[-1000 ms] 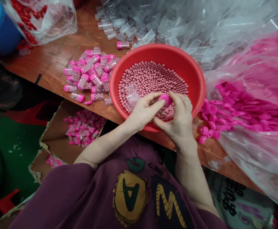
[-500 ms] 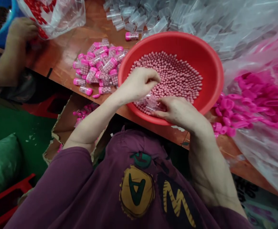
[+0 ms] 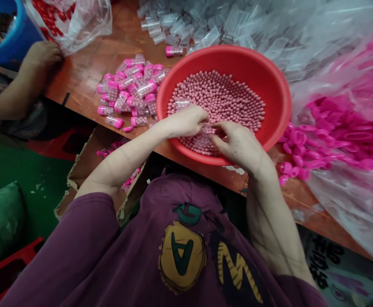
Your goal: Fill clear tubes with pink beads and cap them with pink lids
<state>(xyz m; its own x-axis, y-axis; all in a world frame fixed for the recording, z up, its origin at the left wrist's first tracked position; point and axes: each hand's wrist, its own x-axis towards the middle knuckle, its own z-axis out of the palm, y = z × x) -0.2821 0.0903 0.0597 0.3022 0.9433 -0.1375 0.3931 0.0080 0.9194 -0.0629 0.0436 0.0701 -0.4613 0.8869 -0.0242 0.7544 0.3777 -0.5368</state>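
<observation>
1. Head view looks down on a wooden worktop [image 3: 77, 81] with a red basin [image 3: 237, 57] at centre, full of pink beads [image 3: 221, 100].
2. Left hand [image 3: 185, 121] and right hand [image 3: 237, 145] sit close together over the basin's lower part, just above the beads.
3. Each hand's grip is closed, fingers bunched, pinching a small clear vial [image 3: 207, 131] between them. Fingers and blur hide most of it, so which way its long axis points cannot be told.
4. A second vial [image 3: 182, 103] lies on the beads, its long axis nearly level across the frame.
5. Left of the basin, filled vials [image 3: 129, 91] with pink caps lie heaped, pointing every way.
6. Empty vials [image 3: 189, 21] crowd the upper middle, just beyond the basin. Pink caps [image 3: 333, 136] spill from a plastic bag [image 3: 343, 200] at right.
7. At upper left, a co-worker's hand [image 3: 42, 57] rests on the worktop beside a blue bucket [image 3: 16, 34].
8. Below the worktop, a cardboard box [image 3: 84, 170] holds more vials.
</observation>
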